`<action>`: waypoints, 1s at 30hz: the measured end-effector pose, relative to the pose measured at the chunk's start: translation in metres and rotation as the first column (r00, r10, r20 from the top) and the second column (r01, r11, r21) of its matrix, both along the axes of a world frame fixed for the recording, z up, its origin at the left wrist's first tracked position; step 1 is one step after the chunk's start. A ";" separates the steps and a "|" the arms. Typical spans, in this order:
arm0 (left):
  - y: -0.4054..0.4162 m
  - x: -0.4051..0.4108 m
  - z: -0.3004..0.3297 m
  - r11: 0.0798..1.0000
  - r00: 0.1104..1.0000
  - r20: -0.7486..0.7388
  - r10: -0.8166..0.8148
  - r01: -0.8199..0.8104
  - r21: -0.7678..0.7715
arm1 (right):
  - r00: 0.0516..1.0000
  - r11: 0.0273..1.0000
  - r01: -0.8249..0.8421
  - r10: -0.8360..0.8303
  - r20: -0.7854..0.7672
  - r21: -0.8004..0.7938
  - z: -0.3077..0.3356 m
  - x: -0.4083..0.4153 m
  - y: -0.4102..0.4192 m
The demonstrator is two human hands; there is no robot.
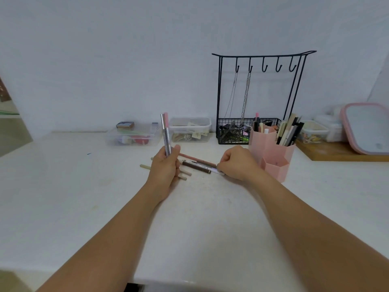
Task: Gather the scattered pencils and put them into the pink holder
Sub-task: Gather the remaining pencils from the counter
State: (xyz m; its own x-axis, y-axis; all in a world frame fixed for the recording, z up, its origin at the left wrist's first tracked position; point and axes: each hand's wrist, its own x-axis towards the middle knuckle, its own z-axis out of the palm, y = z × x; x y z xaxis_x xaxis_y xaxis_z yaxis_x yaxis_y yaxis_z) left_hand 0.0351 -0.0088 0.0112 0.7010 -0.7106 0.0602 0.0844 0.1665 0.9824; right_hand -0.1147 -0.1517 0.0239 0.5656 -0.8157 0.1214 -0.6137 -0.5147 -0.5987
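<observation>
My left hand (165, 166) holds a small bunch of pencils (165, 131) upright, silver and pink ones sticking up above the fingers. My right hand (236, 162) rests on the white table with its fingers closed on the end of a white pencil (217, 171). Between the hands lie a dark brown pencil (195, 167) and a reddish one (197, 159). Beige pencils (145, 166) poke out from under my left hand. The pink holder (273, 154) stands just right of my right hand, with several pens and pencils in it.
Behind the holder stands a black wire rack (259, 98) with hooks, hanging chains and a basket. Two clear plastic boxes (134, 134) (190, 129) sit along the wall. A wooden board (336, 152) at the right carries a pink-rimmed mirror (366, 127) and small containers.
</observation>
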 end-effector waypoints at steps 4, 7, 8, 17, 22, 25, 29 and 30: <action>0.001 0.001 0.002 0.999 0.997 -0.067 0.032 -0.030 0.030 | 0.998 0.999 -0.024 0.026 -0.059 0.032 0.005 -0.003 -0.001; 0.000 0.001 0.002 0.999 0.999 -0.048 0.022 -0.020 0.036 | 0.997 0.994 -0.030 0.037 -0.074 0.104 0.003 -0.001 -0.004; -0.001 0.001 0.001 0.999 0.999 -0.032 0.020 -0.018 0.041 | 0.996 0.992 -0.033 0.042 -0.075 0.119 0.002 0.000 -0.004; 0.002 0.000 0.001 0.997 0.999 0.023 -0.043 0.041 0.058 | 0.924 0.955 -0.179 0.081 0.375 0.235 0.019 -0.003 0.012; 0.004 -0.004 0.006 0.993 0.995 -0.010 -0.100 0.101 0.063 | 0.710 0.819 -0.420 0.029 0.704 0.390 0.023 0.013 0.036; 0.005 -0.008 0.008 0.995 0.996 0.001 -0.094 0.093 0.038 | 0.665 0.774 -0.474 0.003 0.747 0.419 0.014 0.024 0.049; 0.007 -0.010 0.007 0.994 0.991 0.077 -0.109 0.108 0.008 | 0.667 0.764 -0.481 0.000 0.745 0.431 0.007 0.027 0.056; 0.007 -0.010 0.007 0.992 0.988 0.089 -0.126 0.127 -0.008 | 0.664 0.770 -0.478 0.001 0.748 0.423 0.006 0.027 0.057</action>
State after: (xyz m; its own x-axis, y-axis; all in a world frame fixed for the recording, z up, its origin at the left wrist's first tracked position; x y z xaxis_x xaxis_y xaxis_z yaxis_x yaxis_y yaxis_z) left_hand 0.0249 -0.0020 0.0180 0.5971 -0.7919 0.1280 0.0184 0.1731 0.9847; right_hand -0.0874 -0.0949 0.0301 0.6956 -0.7046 0.1403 0.1832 -0.0148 -0.9830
